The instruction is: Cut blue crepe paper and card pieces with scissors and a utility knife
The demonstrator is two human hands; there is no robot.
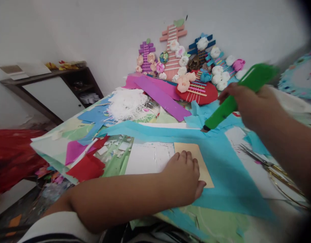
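Note:
My left hand (182, 172) lies flat, fingers stretched out, pressing on a pale yellow card (204, 168). Under the hand and card is a white board (142, 155) with thin cut lines along its upper part. Beneath them spreads a sheet of turquoise crepe paper (227, 175). My right hand (254, 101) is wrapped round a green utility knife (222, 111). The knife is held tilted above the crepe paper, its dark tip pointing down and left; the far end is slightly blurred. Gold-handled scissors (269, 165) lie below my right forearm.
White shredded strings (127, 104), purple strips (162, 96) and red scraps (88, 167) lie on the table. Several guitar-shaped crafts with paper flowers, one of them pink (172, 50), lean on the wall. At left stands a cabinet (52, 96).

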